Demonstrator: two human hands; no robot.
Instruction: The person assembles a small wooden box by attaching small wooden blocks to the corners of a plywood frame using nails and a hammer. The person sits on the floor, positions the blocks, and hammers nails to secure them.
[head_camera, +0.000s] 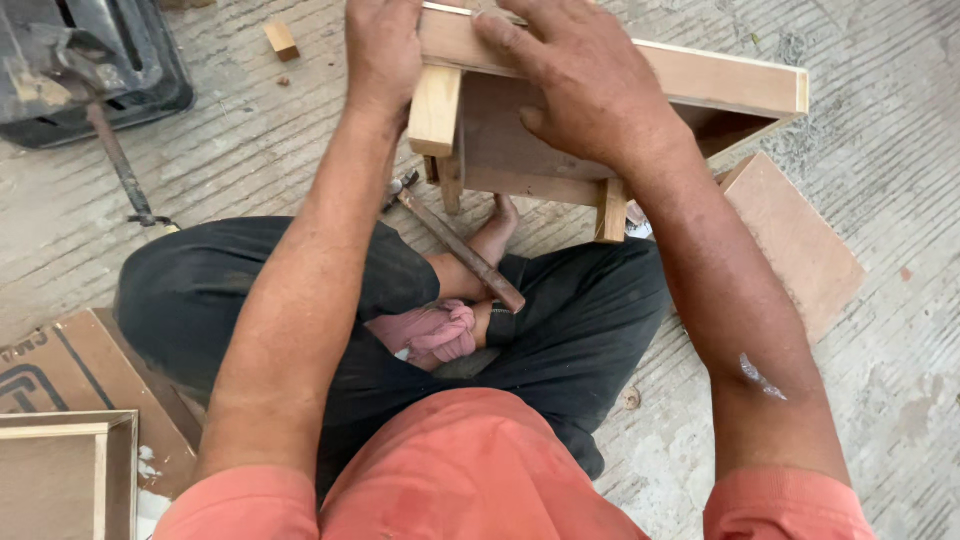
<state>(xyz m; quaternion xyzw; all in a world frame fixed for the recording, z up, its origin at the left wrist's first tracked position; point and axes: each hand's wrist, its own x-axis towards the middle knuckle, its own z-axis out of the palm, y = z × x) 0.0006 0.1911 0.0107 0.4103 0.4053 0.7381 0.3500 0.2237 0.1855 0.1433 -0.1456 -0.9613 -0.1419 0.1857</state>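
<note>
I sit cross-legged on the ground with a small wooden frame (720, 85) of plywood and light battens in front of me. My left hand (382, 50) grips its near left corner above a pale wooden leg (436, 110). My right hand (580, 85) lies flat over the frame's top edge, fingers spread. A hammer (460, 250) with a dark wooden handle rests across my legs, its head near the frame's underside.
A plywood panel (795, 240) lies on the concrete to the right. A dark machine (90, 60) with a metal rod sits at top left. Cardboard (80, 370) and another wooden frame (60, 470) are at bottom left. A small wood block (281, 40) lies beyond.
</note>
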